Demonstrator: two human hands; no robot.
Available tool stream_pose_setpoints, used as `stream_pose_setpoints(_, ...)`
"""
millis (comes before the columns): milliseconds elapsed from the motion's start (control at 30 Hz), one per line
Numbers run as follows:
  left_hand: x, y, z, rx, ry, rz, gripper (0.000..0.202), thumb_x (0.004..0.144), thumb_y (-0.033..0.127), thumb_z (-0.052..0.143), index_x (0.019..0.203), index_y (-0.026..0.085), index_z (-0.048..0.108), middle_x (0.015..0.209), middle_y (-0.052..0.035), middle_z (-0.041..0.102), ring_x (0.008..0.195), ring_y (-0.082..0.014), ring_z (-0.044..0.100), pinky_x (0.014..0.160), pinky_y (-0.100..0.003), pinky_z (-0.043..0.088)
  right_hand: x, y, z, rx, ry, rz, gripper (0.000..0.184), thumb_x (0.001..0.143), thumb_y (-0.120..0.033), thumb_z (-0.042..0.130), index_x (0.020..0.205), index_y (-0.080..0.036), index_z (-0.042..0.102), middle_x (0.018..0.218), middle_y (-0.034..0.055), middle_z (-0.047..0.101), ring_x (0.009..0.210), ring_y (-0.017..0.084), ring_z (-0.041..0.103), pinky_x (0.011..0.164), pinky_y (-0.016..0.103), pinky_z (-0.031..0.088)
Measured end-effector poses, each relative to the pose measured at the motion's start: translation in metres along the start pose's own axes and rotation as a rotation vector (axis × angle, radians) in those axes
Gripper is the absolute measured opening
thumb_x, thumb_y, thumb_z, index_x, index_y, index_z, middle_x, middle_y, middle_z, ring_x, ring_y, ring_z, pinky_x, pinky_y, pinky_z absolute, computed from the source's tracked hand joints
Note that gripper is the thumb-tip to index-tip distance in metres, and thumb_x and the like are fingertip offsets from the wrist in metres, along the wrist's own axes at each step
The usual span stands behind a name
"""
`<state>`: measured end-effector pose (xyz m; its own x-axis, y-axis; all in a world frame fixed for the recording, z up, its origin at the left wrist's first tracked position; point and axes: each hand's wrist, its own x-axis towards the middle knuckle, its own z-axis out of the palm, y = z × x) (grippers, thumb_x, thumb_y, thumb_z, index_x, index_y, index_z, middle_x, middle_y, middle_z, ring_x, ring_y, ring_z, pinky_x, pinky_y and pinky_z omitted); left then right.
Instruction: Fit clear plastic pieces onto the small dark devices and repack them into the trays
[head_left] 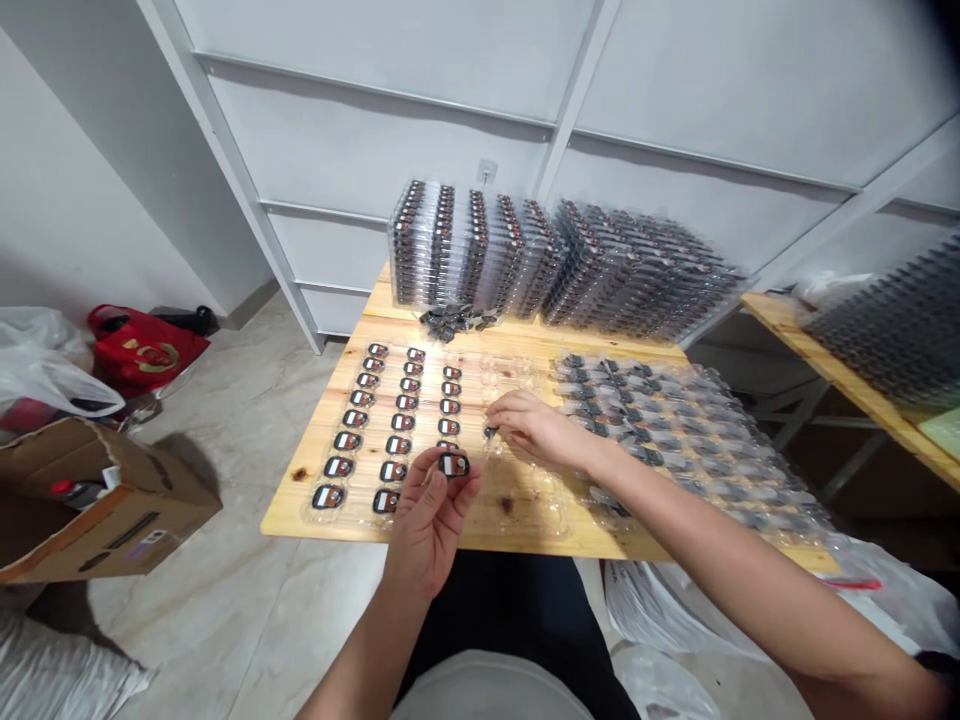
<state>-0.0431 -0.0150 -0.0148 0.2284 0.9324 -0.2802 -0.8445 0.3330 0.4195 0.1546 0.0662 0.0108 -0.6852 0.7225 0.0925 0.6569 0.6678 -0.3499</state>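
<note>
The oval piece (454, 465) sits pinched between thumb and fingertips of the left hand (431, 525), just above the near edge of a pine table (289, 510). It has a dark rim around a white-and-red centre, its long axis lying roughly level across the frame; no writing can be read on it. The left hand's other fingers curl loosely beneath it. The right hand (532, 428) reaches in from the right, thumb and forefinger pressed together on a small dark piece (491, 432), too small to make out fully.

Left of centre, matching oval items (397, 445) lie in columns in clear blister trays; to the right, more trays (660, 440) hold darker items. Beyond them stand stacked clear trays (480, 250), with a heap of dark parts (454, 320) at their foot. At the lower left sits an open cardboard box (97, 500); at the upper left, a red bag (146, 350).
</note>
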Motion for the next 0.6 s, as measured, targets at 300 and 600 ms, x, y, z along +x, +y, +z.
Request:
stream_pose_setpoints(300, 0.0, 0.002, -0.001, -0.012, 0.001, 0.013, 0.029, 0.068, 0.021, 0.071, 0.094, 0.02, 0.057, 0.095, -0.0045, 0.065, 0.083, -0.0162, 0.064, 0.076, -0.025, 0.053, 0.009, 0.015, 0.016, -0.012, -0.079, -0.001, 0.02, 0.084, -0.014, 0.046, 0.099, -0.01, 0.059, 0.096, 0.0109, 0.054, 0.093, 0.017, 0.049, 0.085, 0.027, 0.038)
stream_pose_setpoints(600, 0.002, -0.002, 0.004, -0.046, -0.013, 0.024, 0.025, 0.071, 0.018, 0.068, 0.094, 0.019, 0.058, 0.094, -0.004, 0.064, 0.085, -0.0148, 0.063, 0.077, -0.024, 0.052, 0.008, 0.005, 0.016, -0.231, -0.151, 0.042, 0.019, 0.089, -0.021, 0.044, 0.1, -0.012, 0.057, 0.09, 0.0104, 0.054, 0.089, 0.017, 0.049, 0.079, 0.027, 0.038)
